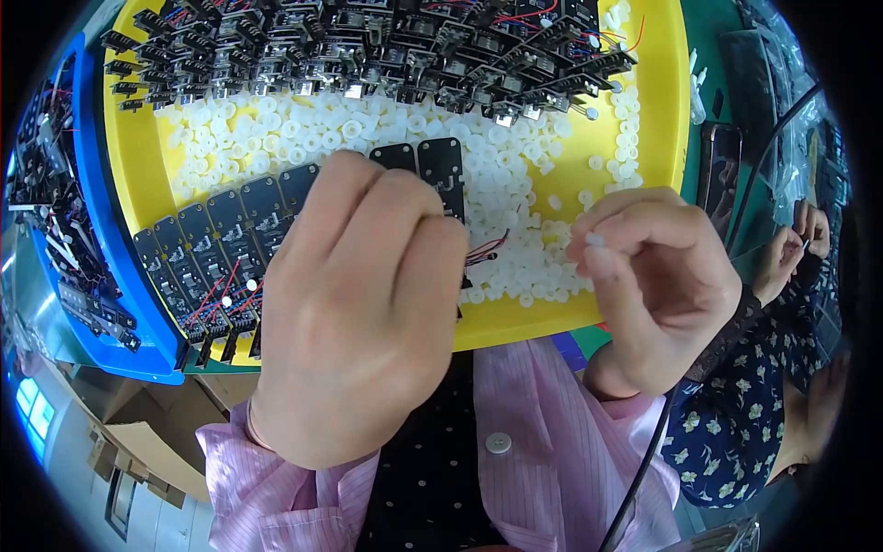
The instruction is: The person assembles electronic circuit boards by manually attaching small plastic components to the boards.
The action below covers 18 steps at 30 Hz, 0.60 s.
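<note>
Right hand (662, 276): thumb and index tip pinched together on a small whitish piece (595, 240), no gap beyond its thickness; other fingers curled loosely, palm hollow. It's up off the tray, right of the boards.

Left hand (359, 304): fingers bent down over the board row, knuckles up. Tips hidden behind the back of my hand, so can't tell how far apart they are or what they grip.

Clock centred on my left hand, 12 = top of view. Right hand at 3. Front row of black circuit boards (216, 235) runs out to 9-10, overlapping side by side, thin red wires (227, 279) across the lower ends. More board ends show at 12-1, just past my knuckles. Dark and red wire leads (483, 253) at 2, between the hands.

White plastic rings (303, 129) scattered loose from 11 round to 2, in the yellow tray (681, 92) under it all. Upper bank of circuit boards (377, 51) packed close at 12, far side of tray.

Outside the tray: blue bin (138, 317) at 9, cardboard (161, 451) at 8, phone (720, 166) at 2. Co-worker's hands (777, 262) at 3, well past my right.
</note>
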Motion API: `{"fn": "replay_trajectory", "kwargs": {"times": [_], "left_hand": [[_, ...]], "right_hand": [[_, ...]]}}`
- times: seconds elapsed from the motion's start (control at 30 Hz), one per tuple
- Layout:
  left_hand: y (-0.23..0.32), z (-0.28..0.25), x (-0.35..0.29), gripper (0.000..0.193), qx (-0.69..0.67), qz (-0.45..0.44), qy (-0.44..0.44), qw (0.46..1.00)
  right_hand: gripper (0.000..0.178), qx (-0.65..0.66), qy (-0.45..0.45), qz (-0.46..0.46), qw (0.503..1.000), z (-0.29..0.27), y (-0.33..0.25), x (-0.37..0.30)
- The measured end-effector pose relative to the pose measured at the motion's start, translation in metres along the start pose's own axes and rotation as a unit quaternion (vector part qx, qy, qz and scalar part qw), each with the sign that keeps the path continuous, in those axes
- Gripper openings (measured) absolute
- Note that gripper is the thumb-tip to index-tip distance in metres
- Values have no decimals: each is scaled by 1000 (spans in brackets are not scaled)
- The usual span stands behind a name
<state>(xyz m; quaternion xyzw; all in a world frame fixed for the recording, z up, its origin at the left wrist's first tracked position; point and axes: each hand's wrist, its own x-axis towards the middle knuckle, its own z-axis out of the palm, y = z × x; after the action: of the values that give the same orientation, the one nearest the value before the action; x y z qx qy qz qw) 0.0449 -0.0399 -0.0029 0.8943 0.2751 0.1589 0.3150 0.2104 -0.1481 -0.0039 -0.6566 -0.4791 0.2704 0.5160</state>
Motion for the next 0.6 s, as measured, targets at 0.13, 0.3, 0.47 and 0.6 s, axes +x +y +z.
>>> {"fn": "replay_trajectory", "kwargs": {"times": [0.13,0.3,0.47,0.6], "left_hand": [[-1,-5,-8,11,-38,-59,21,997],[-2,-4,-10,19,-86,-46,48,994],[7,-14,-12,26,-99,-94,17,990],[15,-13,-16,33,-69,-76,21,995]], "right_hand": [[16,137,-24,67,988,12,-1,-1],[19,195,-62,156,966,24,-9,4],[15,145,-120,61,980,23,-3,9],[17,67,-115,68,989,21,-4,10]]}}
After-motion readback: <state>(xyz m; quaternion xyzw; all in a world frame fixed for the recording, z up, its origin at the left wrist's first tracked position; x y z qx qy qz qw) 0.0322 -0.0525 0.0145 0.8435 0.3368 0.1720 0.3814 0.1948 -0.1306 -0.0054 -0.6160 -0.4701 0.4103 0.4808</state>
